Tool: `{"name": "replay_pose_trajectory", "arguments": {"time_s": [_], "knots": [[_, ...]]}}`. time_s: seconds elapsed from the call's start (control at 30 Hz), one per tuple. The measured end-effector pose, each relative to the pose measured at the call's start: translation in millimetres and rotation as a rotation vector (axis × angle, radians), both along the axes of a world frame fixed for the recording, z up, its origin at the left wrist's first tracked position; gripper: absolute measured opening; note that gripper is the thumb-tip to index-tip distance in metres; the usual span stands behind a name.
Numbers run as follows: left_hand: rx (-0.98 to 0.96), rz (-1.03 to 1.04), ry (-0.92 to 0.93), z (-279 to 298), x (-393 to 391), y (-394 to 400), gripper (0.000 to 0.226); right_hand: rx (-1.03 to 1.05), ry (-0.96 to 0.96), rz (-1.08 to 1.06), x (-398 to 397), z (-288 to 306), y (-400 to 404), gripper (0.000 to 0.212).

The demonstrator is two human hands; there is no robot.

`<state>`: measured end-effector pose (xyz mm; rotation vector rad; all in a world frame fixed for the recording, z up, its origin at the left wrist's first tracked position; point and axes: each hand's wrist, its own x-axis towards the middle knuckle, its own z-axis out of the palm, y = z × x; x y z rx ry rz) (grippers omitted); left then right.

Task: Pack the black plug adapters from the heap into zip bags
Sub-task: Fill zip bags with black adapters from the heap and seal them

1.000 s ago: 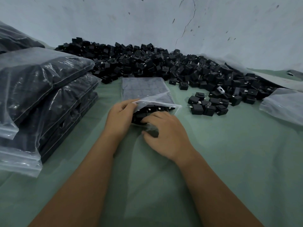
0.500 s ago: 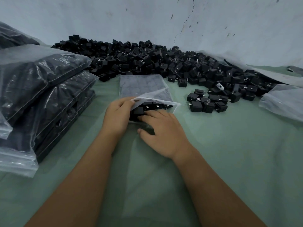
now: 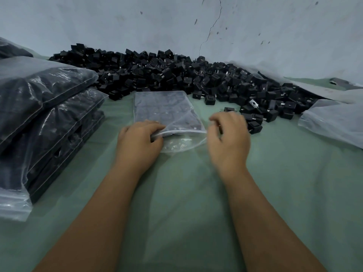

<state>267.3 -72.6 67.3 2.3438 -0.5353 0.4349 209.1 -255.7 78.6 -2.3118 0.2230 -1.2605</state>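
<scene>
Left hand pinches zip bag mouth edge; right hand blurred, grip unclear

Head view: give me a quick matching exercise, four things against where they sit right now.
Things:
1. left hand
2. right hand
3. stack of filled bags
4. heap of adapters

Places:
A. along the wall at the back
B. far left of the green sheet
C. pinching the zip bag's near-left corner
D. at the bag's right end, blurred

Pairs: 1-C, 2-D, 3-B, 4-A
</scene>
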Motion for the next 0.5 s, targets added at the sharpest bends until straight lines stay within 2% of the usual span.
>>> {"name": "replay_pose_trajectory", "arguments": {"time_s": [0.1,0.17,0.23,0.3,0.37,0.5], "knots": [[0.04,0.024,-0.096,0.2,-4.0,-5.0,0.032,0.124,0.243,-0.042,6.2,-5.1,-32.3,0.047],[0.031,-0.008,-0.106,1.0,-6.9,-9.7,0.031,0.051,0.456,-0.033,10.4,-10.9,-38.2,0.059],[-0.004,-0.015,-0.064,1.4,-8.9,-12.9,0.032,-0.099,0.587,-0.043,14.4,-17.3,-36.4,0.058],[-0.076,0.001,-0.006,0.5,-9.0,-13.2,0.032,-0.173,0.547,-0.064,15.7,-20.1,-35.6,0.054],[-0.175,0.014,0.066,0.6,-8.5,-12.3,0.03,-0.134,0.469,-0.101,15.4,-19.4,-36.6,0.053],[-0.366,0.05,0.128,2.8,-6.6,-12.4,0.021,-0.093,0.517,-0.178,15.7,-20.2,-40.5,0.049]]}}
